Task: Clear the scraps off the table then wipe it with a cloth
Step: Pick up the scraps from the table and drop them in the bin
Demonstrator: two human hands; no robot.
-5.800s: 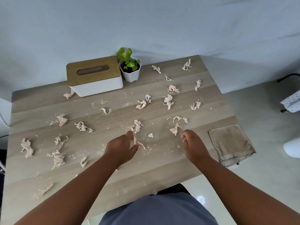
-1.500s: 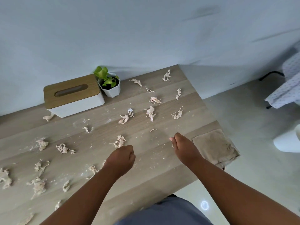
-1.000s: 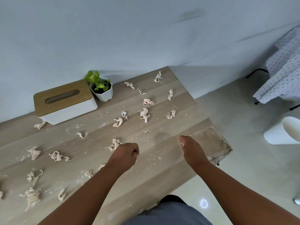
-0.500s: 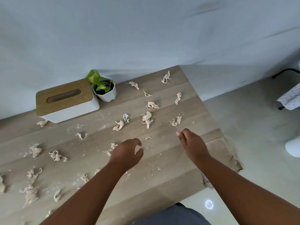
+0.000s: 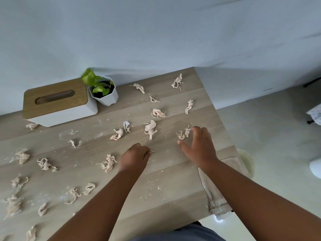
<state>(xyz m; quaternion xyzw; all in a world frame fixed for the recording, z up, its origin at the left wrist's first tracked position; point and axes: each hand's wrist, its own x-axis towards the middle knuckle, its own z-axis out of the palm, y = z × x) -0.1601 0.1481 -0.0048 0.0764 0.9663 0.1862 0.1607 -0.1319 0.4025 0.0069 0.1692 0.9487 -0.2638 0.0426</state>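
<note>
Now the right hand (image 5: 199, 146), fingers spread, has reached up to a scrap (image 5: 183, 133) at frame centre-right while the left hand (image 5: 134, 158) stays curled, apparently around gathered bits, so clearing continues; the cloth (image 5: 214, 193) waits at the table (image 5: 166, 185) edge, lower right.

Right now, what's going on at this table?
A person is picking pale shredded scraps off a light wooden table by hand. The right hand reaches with fingers spread round a small pale scrap near the table's right edge. The left hand is curled, fingertips pinching a tiny scrap sliver. Many scraps remain scattered across the top. The folded beige cloth lies untouched at the right edge under the right forearm, so wiping has not begun.
</note>
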